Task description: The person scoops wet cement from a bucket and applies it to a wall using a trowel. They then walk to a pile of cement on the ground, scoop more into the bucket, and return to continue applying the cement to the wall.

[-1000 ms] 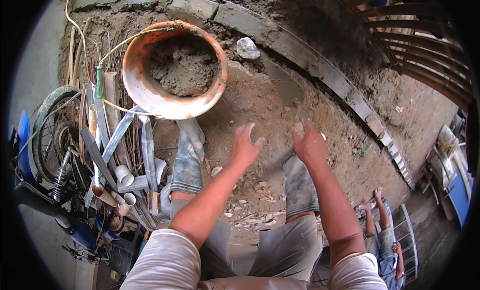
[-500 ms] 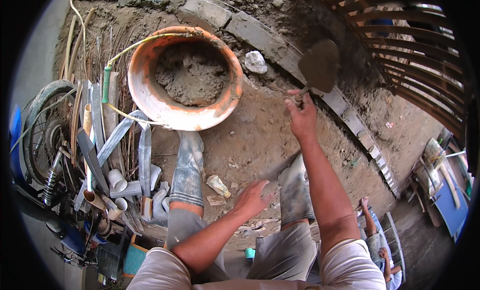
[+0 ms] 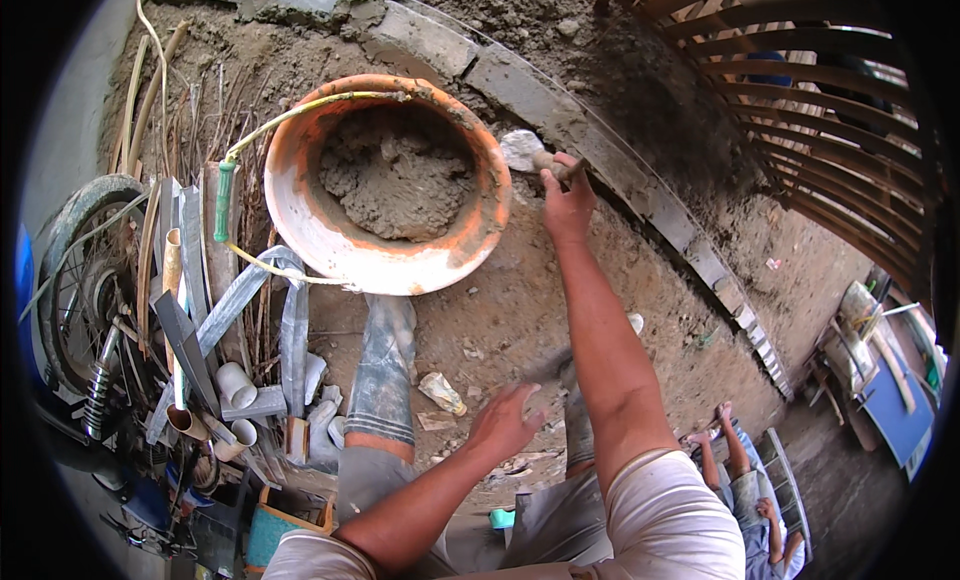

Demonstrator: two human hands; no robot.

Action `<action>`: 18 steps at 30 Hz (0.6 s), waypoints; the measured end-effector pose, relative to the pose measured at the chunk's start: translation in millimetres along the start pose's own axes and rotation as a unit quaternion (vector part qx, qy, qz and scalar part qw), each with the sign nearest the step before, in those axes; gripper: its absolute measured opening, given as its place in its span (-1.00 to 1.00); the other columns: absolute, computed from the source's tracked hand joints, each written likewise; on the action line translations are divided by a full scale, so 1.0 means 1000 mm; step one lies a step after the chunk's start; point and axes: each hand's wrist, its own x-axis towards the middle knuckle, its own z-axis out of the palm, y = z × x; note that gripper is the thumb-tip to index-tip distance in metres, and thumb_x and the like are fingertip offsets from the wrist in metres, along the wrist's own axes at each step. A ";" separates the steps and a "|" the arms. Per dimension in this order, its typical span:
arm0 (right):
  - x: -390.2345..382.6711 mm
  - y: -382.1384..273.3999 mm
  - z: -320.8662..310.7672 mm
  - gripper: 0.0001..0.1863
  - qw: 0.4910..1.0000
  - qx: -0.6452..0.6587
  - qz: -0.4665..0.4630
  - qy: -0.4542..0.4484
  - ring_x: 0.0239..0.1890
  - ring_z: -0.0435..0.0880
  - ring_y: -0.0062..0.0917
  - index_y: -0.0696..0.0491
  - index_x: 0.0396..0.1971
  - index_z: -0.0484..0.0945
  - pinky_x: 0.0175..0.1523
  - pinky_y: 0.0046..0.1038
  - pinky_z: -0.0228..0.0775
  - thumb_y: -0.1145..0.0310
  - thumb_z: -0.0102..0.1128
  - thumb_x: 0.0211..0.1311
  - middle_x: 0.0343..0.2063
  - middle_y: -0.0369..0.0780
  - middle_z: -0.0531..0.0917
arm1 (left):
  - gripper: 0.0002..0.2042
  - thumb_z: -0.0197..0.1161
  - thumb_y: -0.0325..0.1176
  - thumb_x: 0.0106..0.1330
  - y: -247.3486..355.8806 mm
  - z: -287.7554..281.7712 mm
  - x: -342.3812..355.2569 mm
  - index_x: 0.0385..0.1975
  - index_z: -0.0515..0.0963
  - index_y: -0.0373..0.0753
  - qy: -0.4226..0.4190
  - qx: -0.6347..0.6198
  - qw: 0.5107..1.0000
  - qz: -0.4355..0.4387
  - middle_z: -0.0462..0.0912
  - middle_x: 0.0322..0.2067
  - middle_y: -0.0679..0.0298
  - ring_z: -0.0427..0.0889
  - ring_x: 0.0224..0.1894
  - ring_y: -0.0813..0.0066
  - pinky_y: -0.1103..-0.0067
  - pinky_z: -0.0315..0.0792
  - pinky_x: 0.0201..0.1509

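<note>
My right hand (image 3: 567, 205) grips the handle of a trowel (image 3: 575, 166), just right of an orange and white bucket (image 3: 383, 271) and beside a white rock (image 3: 521, 148); the trowel's blade is hard to make out. The bucket holds wet grey mortar (image 3: 395, 180) and has a wire handle with a green grip (image 3: 223, 205). My left hand (image 3: 506, 424) hangs low between my legs, empty, its fingers apart and loosely bent. A crumpled scrap (image 3: 443, 393) lies on the dirt to its left.
At left are a motorbike (image 3: 95, 310) and piled pipes and metal strips (image 3: 237, 386). A curving block edge (image 3: 680, 230) crosses the dirt below a wooden slatted barrier (image 3: 800, 105) at upper right. A seated person (image 3: 750, 480) is at lower right, near leaning boards (image 3: 893, 360).
My right hand has risen and gained a trowel, then swung left toward the bucket's rim; the trowel blade, raised half a second ago, has turned out of clear view. My left hand has dropped lower.
</note>
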 end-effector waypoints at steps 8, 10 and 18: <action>-0.013 -0.027 -0.012 -0.70 0.997 0.067 0.039 0.001 -0.17 0.66 -0.38 -0.01 -0.08 0.58 0.01 -0.38 0.45 0.37 0.34 0.17 -0.24 -0.16 0.69 | -0.51 0.27 -0.13 0.31 -0.013 -0.008 -0.007 0.15 0.45 -0.27 0.018 -0.004 1.000 -0.016 0.50 0.11 -0.03 0.48 0.17 -0.01 0.32 0.34 0.26; -0.016 -0.028 0.003 -0.70 0.997 0.076 0.020 -0.003 -0.16 0.65 -0.40 0.00 -0.08 0.57 0.03 -0.40 0.43 0.38 0.33 0.17 -0.23 -0.16 0.68 | -0.51 0.27 -0.14 0.31 -0.012 -0.010 -0.008 0.15 0.45 -0.27 0.016 -0.004 1.000 -0.020 0.51 0.11 -0.03 0.48 0.17 -0.01 0.32 0.35 0.26; -0.007 -0.014 0.026 -0.68 0.993 0.101 0.067 -0.014 -0.11 0.67 -0.38 0.04 -0.06 0.56 0.04 -0.39 0.44 0.38 0.33 0.17 -0.19 -0.14 0.68 | -0.51 0.27 -0.14 0.31 -0.020 -0.006 -0.003 0.15 0.45 -0.27 0.029 0.001 0.999 0.019 0.53 0.07 -0.04 0.51 0.14 0.01 0.35 0.38 0.23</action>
